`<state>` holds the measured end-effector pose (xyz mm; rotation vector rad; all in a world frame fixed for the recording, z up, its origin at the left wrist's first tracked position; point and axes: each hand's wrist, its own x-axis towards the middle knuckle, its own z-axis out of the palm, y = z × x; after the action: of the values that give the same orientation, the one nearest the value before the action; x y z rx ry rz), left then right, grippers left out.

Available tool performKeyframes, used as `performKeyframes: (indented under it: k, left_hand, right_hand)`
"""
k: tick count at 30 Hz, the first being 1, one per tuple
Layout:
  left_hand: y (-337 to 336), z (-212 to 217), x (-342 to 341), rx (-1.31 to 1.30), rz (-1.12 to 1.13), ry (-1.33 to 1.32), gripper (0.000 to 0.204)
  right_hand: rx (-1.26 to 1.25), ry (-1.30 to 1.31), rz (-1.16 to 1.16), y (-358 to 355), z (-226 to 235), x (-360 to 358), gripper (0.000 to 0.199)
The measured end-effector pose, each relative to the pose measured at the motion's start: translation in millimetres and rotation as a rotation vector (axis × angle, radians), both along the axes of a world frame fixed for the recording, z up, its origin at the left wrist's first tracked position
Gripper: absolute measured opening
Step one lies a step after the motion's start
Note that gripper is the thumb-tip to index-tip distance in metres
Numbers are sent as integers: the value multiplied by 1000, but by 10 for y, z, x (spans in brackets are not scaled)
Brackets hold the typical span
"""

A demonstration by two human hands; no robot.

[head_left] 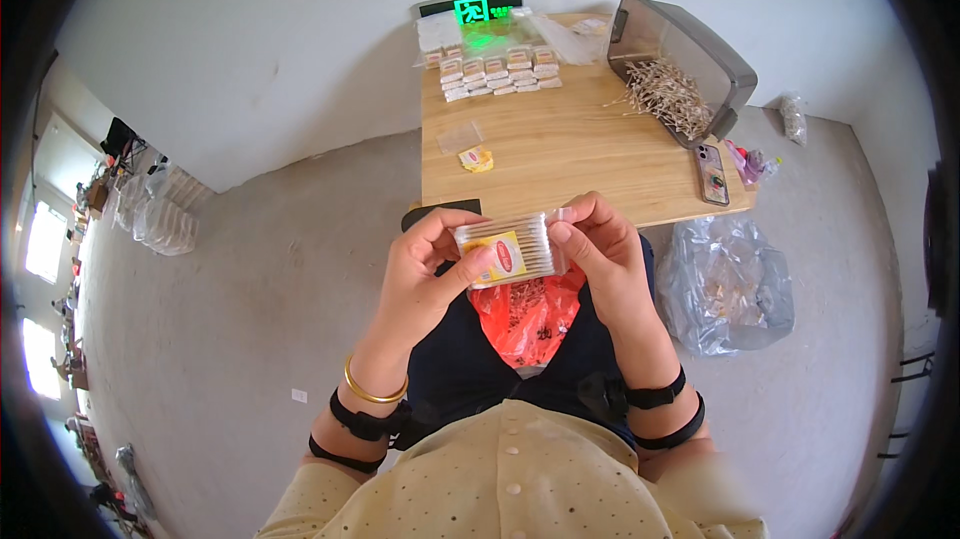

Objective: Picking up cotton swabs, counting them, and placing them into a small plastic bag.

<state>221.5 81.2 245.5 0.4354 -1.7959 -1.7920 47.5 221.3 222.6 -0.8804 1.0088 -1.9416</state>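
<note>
Grey concrete floor surrounds a small wooden table set against a white wall. Above the lap, the left hand and right hand hold a clear packet of cotton swabs between them, fingers pinching its two ends. An orange plastic bag lies on the lap below. On the table sit stacked swab packets, a grey bin of loose swabs and a phone

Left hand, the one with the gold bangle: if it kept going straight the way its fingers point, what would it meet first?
The left hand points up and right, its fingers already on the clear packet of cotton swabs. Past that, likely the right hand gripping the packet's other end, though depth is hard to judge.
</note>
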Motion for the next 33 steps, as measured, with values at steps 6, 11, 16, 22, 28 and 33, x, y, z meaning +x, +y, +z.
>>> performKeyframes:
  k: [6, 11, 16, 22, 28, 33]
  left_hand:
    - [53, -140, -30, 204, -120, -44, 27]
    - [70, -406, -107, 240, -174, -74, 22]
    - [-108, -592, -318, 379, -102, -155, 27]
    - [-268, -1143, -739, 366, 38, -45, 31]
    - [-813, -1460, -1140, 140, 114, -441, 37]
    - [-2238, -1322, -1674, -162, 290, -422, 34]
  right_hand:
    - [-3, -97, -17, -65, -27, 62, 12]
    - [32, -135, -27, -166, -164, -29, 10]
    - [127, -182, -95, -355, -438, -146, 22]
    - [231, -293, 129, -457, -1112, -273, 25]
    - [426, -280, -80, -573, -1349, -585, 20]
    - [524, -288, -126, -483, -1629, -933, 20]
